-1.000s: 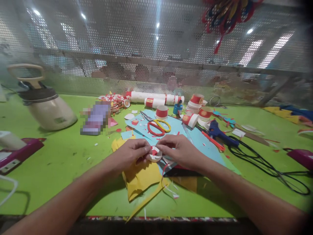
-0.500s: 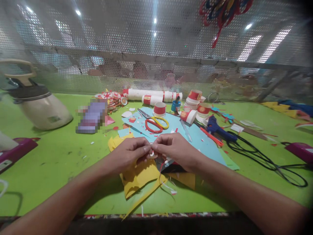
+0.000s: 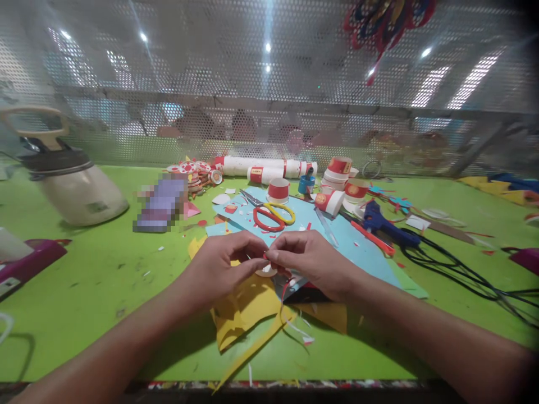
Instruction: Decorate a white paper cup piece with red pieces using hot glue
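My left hand (image 3: 227,259) and my right hand (image 3: 314,262) meet fingertip to fingertip over the paper scraps. Both are closed in a pinch on a small red-and-white paper piece (image 3: 266,271), mostly covered by the fingers. Below my right hand hangs a thin red-and-white strip (image 3: 283,296), curling down to the table. Yellow paper (image 3: 248,311) lies crumpled under the hands, and light blue paper (image 3: 357,252) spreads beyond them. Scissors (image 3: 269,219) with one red and one yellow handle rest on the blue sheet just past my fingers.
Red-and-white paper cups (image 3: 278,191) and a blue bottle (image 3: 306,184) stand farther back. On the right lie an orange cutter (image 3: 374,238) and a blue glue gun (image 3: 385,224) with a black cord. A phone (image 3: 162,205) and a spray bottle (image 3: 80,185) are at left.
My left thumb has shifted lower and a little apart from my right fingertips. The small piece sits lower between the hands. The whole view has tilted slightly.
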A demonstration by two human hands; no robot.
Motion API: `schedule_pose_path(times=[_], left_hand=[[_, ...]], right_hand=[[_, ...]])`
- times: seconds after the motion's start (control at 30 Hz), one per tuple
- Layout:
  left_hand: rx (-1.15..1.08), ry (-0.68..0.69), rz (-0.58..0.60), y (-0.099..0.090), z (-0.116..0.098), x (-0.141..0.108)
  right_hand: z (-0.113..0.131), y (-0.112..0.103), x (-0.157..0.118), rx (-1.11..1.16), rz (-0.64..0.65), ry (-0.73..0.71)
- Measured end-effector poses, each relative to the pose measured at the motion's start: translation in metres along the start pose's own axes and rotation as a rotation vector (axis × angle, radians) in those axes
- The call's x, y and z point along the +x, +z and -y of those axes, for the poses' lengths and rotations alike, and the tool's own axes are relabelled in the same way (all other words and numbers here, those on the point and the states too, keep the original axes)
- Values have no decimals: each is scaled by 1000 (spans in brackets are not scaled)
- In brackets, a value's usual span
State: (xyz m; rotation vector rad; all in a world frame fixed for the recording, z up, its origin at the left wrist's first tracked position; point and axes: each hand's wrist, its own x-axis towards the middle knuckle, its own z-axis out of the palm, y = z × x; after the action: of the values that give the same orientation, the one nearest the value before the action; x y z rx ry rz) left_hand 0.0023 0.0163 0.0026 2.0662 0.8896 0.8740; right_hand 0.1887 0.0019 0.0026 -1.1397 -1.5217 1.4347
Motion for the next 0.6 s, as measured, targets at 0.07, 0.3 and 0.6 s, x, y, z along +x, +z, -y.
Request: schedule_pose_path(times=[0.07, 0.3, 0.6], left_hand=[[85, 24, -29, 1, 0, 0], [243, 169, -113, 3, 1, -3], [142, -25, -145, 0, 16, 2]], right_hand=[[-1, 1, -1, 6, 7, 6], [1, 0, -2, 12, 3, 3], [17, -48, 13, -193, -261, -207]])
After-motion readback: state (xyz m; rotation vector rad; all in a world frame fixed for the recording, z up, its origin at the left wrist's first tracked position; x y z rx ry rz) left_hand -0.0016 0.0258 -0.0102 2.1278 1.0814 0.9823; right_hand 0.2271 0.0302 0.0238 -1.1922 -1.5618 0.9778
